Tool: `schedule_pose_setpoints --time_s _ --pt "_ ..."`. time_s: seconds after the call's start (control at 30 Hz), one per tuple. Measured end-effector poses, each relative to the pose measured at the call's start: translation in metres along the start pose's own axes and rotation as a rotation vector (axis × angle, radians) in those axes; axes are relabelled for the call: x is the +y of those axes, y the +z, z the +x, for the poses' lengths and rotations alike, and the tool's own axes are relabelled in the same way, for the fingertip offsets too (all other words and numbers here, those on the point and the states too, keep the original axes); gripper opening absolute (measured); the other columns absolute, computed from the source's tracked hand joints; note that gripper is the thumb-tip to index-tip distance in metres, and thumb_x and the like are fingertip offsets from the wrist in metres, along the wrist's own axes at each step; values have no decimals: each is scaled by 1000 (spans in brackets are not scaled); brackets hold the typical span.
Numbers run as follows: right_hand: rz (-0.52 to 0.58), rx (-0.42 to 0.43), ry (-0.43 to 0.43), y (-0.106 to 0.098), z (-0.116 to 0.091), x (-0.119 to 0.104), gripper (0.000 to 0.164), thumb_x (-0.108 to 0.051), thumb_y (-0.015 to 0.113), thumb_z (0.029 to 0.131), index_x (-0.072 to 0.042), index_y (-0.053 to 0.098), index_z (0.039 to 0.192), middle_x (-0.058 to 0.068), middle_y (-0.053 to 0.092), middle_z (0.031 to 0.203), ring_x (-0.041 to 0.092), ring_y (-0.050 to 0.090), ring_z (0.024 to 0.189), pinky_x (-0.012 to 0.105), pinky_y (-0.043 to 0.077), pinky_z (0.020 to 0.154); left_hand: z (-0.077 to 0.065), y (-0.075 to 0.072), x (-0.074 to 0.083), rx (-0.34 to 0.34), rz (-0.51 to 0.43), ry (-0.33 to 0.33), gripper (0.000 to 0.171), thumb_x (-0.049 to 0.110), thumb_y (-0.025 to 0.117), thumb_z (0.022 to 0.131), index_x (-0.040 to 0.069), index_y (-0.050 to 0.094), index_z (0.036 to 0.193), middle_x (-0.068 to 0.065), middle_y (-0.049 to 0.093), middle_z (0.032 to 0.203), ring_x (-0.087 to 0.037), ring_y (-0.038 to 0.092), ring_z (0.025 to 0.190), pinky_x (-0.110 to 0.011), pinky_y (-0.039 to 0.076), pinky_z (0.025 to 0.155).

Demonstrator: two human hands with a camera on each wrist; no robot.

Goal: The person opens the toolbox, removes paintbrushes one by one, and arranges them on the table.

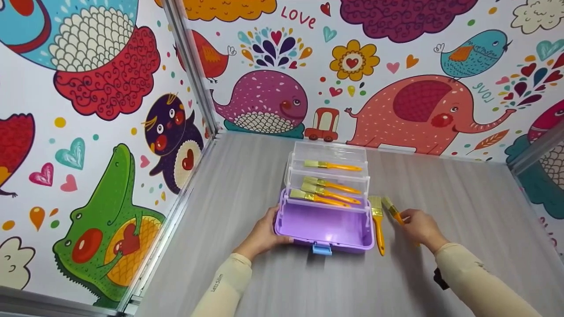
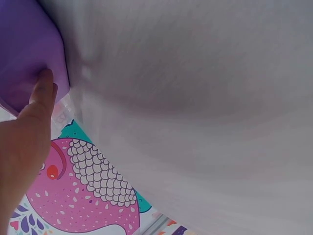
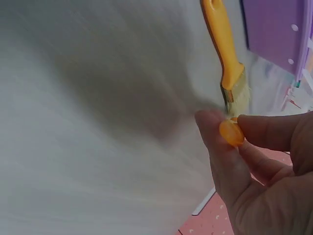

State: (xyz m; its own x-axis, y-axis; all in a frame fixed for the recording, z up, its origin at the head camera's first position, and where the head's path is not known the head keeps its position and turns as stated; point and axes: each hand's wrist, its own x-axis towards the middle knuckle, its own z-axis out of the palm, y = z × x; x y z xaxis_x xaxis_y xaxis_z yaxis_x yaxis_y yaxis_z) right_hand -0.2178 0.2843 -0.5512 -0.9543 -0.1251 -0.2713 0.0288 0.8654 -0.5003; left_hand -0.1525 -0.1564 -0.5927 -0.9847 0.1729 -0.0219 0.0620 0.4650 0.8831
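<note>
A purple storage box (image 1: 326, 224) stands unlatched, its clear tiered trays (image 1: 326, 149) folded out behind. My left hand (image 1: 263, 233) grips the box's left front corner; in the left wrist view a finger (image 2: 44, 88) presses the purple wall. In my right hand (image 1: 421, 226) is a paintbrush (image 1: 392, 210), pinched by its orange handle with the pale bristles pointing toward the box. The handle's rounded end (image 3: 231, 132) shows between thumb and fingers in the right wrist view. A wider paintbrush (image 1: 377, 224) lies on the table between the box and that hand.
Several orange-handled paintbrushes (image 1: 328, 193) lie in the clear trays, one of them on the upper tier (image 1: 339, 167). A blue latch (image 1: 322, 249) juts from the box front. Printed cartoon walls (image 1: 264, 101) bound the grey table (image 1: 238, 176) at the back and sides.
</note>
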Motion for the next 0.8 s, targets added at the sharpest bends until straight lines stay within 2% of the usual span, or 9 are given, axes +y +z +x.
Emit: schedule_pose_setpoints --time_s 0.17,0.4,0.53,0.8 --pt "30 -40 55 9 -1 2 39 -4 60 89 13 58 124 33 61 111 33 60 87 39 58 67 1 0 0 -1 -9 -2 105 20 93 65 6 34 150 -21 50 144 -34 47 131 -49 33 111" --pt "-1 -28 35 18 -1 4 40 0 63 81 14 60 118 28 66 102 32 64 85 42 56 68 2 0 -4 2 6 29 104 21 94 65 4 34 149 -24 52 141 -37 50 127 -52 36 109" --pt "25 -62 69 21 -2 4 41 -3 66 82 14 58 118 26 65 101 25 62 75 35 56 60 1 0 -4 0 11 19 105 21 94 65 5 34 150 -23 51 142 -37 49 128 -52 35 109" --pt "98 -76 96 28 -4 6 38 -3 65 86 14 56 119 24 63 100 21 61 66 34 56 53 0 0 -4 2 15 18 106 22 94 65 5 34 150 -23 51 142 -38 49 128 -53 35 109"
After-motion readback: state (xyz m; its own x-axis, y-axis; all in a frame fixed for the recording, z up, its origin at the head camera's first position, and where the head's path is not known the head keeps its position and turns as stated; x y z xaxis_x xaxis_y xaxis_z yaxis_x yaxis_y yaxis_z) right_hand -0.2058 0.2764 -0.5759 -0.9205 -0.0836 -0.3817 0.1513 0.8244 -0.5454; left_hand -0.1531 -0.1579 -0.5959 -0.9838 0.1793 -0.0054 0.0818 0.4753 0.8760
